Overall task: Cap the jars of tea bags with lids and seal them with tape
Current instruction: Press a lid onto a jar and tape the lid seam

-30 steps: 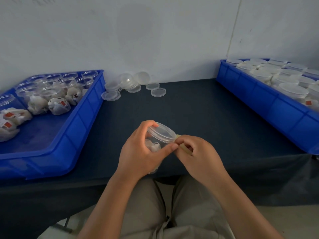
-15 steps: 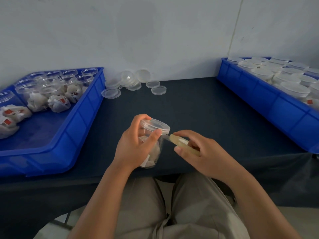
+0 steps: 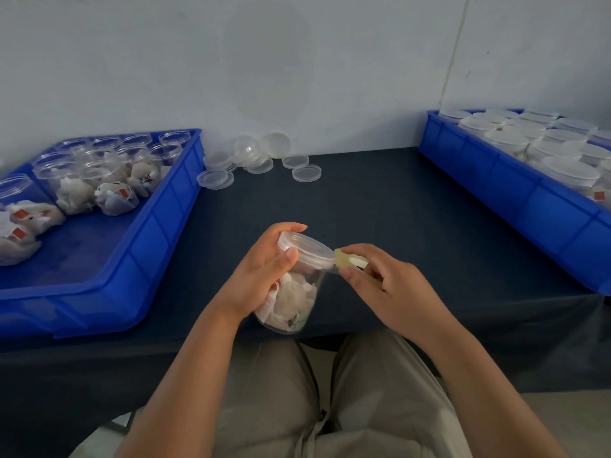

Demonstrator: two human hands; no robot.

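The left hand (image 3: pixel 261 276) is curled round a clear jar (image 3: pixel 314 280), thumb pressed against the rim of its lid (image 3: pixel 307 251) and fingers wrapped behind, holding it tilted just below the middle of the frame, over the table's near edge. White tea bags (image 3: pixel 291 299) fill its lower half. The right hand (image 3: pixel 386 285) pinches a short pale strip of tape (image 3: pixel 344 261) between thumb and forefinger, the strip's end touching the lid's rim on the side towards the right of the frame. Beneath both hands lies the dark-covered table (image 3: pixel 363 200). At the left of the frame a blue tray (image 3: pixel 158 233) holds open jars (image 3: pixel 109 180) of tea bags with red tags. Loose clear lids (image 3: pixel 251 157) lie scattered at the upper middle, against the wall. At the right of the frame a second blue tray (image 3: pixel 529 203) is packed with capped jars (image 3: pixel 506 142), their white lids standing close together.
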